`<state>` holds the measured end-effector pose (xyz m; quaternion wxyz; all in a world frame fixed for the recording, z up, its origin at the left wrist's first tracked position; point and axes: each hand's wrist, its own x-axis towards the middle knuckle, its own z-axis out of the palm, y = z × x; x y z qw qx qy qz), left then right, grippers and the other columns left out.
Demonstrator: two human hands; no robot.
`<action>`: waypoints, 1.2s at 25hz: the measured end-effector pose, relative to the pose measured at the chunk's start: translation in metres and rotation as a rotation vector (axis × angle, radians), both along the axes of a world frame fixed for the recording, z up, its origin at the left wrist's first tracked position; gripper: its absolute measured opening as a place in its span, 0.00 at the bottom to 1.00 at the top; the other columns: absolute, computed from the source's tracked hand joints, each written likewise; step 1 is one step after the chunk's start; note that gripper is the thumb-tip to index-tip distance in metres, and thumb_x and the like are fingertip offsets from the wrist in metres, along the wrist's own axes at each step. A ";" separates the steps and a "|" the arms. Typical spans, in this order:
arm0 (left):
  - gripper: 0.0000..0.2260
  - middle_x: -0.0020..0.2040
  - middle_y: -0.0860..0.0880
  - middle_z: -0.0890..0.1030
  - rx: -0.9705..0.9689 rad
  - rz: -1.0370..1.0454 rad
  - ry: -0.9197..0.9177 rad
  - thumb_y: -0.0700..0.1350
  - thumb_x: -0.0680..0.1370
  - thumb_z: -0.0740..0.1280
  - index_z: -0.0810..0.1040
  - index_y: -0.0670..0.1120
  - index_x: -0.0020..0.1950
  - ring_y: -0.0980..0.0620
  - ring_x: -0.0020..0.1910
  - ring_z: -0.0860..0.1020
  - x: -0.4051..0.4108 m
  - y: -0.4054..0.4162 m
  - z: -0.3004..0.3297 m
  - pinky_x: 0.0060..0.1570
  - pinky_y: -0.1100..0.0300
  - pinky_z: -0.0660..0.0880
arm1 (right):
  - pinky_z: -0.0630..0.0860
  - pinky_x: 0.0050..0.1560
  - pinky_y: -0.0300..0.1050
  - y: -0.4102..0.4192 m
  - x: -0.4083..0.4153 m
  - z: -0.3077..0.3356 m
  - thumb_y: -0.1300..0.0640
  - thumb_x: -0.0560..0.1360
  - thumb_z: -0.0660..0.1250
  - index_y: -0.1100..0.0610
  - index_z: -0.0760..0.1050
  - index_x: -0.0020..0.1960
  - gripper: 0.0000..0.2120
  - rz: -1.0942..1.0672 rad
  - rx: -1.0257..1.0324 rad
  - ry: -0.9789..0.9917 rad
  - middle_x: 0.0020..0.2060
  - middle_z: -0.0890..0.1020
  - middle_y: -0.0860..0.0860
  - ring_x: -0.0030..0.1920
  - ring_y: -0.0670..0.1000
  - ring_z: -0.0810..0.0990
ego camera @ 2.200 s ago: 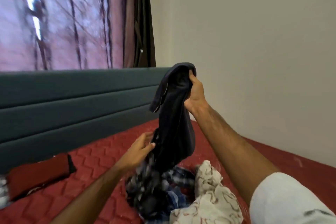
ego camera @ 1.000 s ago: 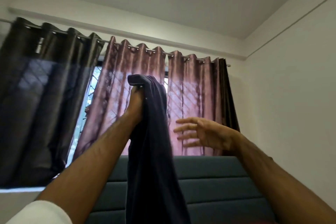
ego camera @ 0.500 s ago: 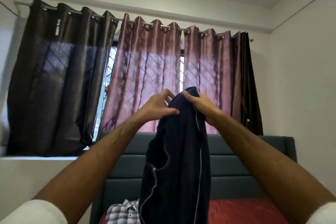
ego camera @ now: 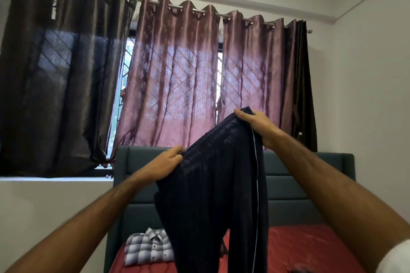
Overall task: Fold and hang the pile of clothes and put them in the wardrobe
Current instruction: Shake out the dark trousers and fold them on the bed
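Both arms reach up and forward, holding a pair of dark navy trousers (ego camera: pixel 213 188) in the air above the bed (ego camera: pixel 310 248); the left hand (ego camera: pixel 165 165) pinches the gathered waistband at its lower end, fingers curled over the fabric; the right hand (ego camera: pixel 257 126) grips the other end of the waistband higher up, thumb and fingers closed round the cloth, so the band slants upward to the right; the legs hang straight down, a thin pale stripe running along the right-hand seam; behind them, on the red mattress, a folded checked shirt (ego camera: pixel 148 248) lies near the teal padded headboard (ego camera: pixel 299 186); purple and dark brown curtains (ego camera: pixel 175 73) cover the window behind.
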<state>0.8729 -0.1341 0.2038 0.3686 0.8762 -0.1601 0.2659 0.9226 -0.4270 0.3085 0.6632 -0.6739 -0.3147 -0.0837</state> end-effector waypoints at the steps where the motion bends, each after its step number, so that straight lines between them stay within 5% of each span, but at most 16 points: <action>1: 0.08 0.49 0.50 0.82 0.041 0.052 -0.121 0.53 0.78 0.60 0.75 0.52 0.53 0.53 0.48 0.79 0.000 0.001 0.001 0.55 0.49 0.76 | 0.84 0.41 0.43 -0.003 0.004 -0.003 0.48 0.76 0.74 0.64 0.80 0.55 0.19 -0.017 -0.022 -0.008 0.45 0.86 0.56 0.40 0.50 0.86; 5: 0.26 0.48 0.54 0.82 0.529 0.172 -0.305 0.75 0.75 0.56 0.65 0.58 0.63 0.54 0.44 0.81 -0.026 0.015 0.022 0.48 0.53 0.77 | 0.83 0.52 0.44 -0.026 0.019 -0.018 0.58 0.71 0.79 0.60 0.77 0.62 0.22 0.047 -0.313 -0.250 0.53 0.85 0.57 0.51 0.52 0.85; 8: 0.34 0.58 0.50 0.82 0.969 0.333 -0.321 0.76 0.72 0.60 0.59 0.59 0.71 0.46 0.49 0.83 -0.036 0.031 0.041 0.50 0.50 0.78 | 0.81 0.56 0.43 -0.040 0.026 -0.023 0.61 0.73 0.77 0.56 0.74 0.66 0.24 0.068 -0.569 -0.504 0.57 0.82 0.52 0.56 0.48 0.83; 12: 0.34 0.63 0.49 0.78 1.058 0.242 -0.592 0.72 0.76 0.60 0.60 0.55 0.76 0.45 0.47 0.83 -0.041 0.046 0.070 0.44 0.49 0.80 | 0.82 0.56 0.49 -0.037 0.029 -0.008 0.61 0.80 0.69 0.54 0.73 0.67 0.16 0.053 -0.483 -0.599 0.57 0.80 0.57 0.56 0.51 0.82; 16: 0.24 0.52 0.52 0.75 1.204 0.229 -0.788 0.69 0.79 0.57 0.70 0.50 0.61 0.48 0.41 0.81 -0.051 0.054 0.106 0.33 0.53 0.77 | 0.78 0.53 0.40 -0.038 0.027 0.027 0.61 0.80 0.68 0.61 0.77 0.57 0.07 -0.010 -0.455 -0.774 0.51 0.81 0.56 0.51 0.45 0.79; 19: 0.23 0.45 0.53 0.76 1.125 0.237 -0.778 0.69 0.79 0.58 0.71 0.49 0.53 0.50 0.39 0.78 -0.054 0.058 0.124 0.34 0.53 0.75 | 0.75 0.45 0.37 -0.040 0.027 0.044 0.57 0.80 0.69 0.57 0.78 0.51 0.04 -0.064 -0.530 -0.790 0.45 0.80 0.53 0.44 0.43 0.78; 23: 0.24 0.34 0.51 0.75 0.789 0.144 -0.566 0.71 0.74 0.65 0.70 0.50 0.45 0.54 0.32 0.73 -0.052 0.058 0.143 0.35 0.51 0.74 | 0.73 0.39 0.35 -0.038 0.034 0.053 0.54 0.81 0.69 0.62 0.77 0.51 0.10 -0.152 -0.376 -0.680 0.42 0.79 0.51 0.39 0.42 0.76; 27: 0.22 0.33 0.52 0.76 0.612 0.094 -0.440 0.68 0.70 0.73 0.68 0.54 0.39 0.57 0.32 0.70 -0.057 0.062 0.153 0.34 0.56 0.73 | 0.70 0.37 0.43 -0.033 0.040 0.057 0.49 0.80 0.69 0.62 0.76 0.51 0.14 -0.160 -0.291 -0.529 0.40 0.77 0.52 0.40 0.50 0.73; 30: 0.20 0.36 0.50 0.80 0.457 0.009 -0.312 0.61 0.67 0.79 0.72 0.51 0.38 0.56 0.35 0.77 -0.073 0.071 0.162 0.35 0.59 0.76 | 0.71 0.37 0.43 -0.044 0.034 0.063 0.49 0.80 0.69 0.61 0.76 0.52 0.14 -0.018 -0.253 -0.488 0.41 0.77 0.54 0.41 0.52 0.74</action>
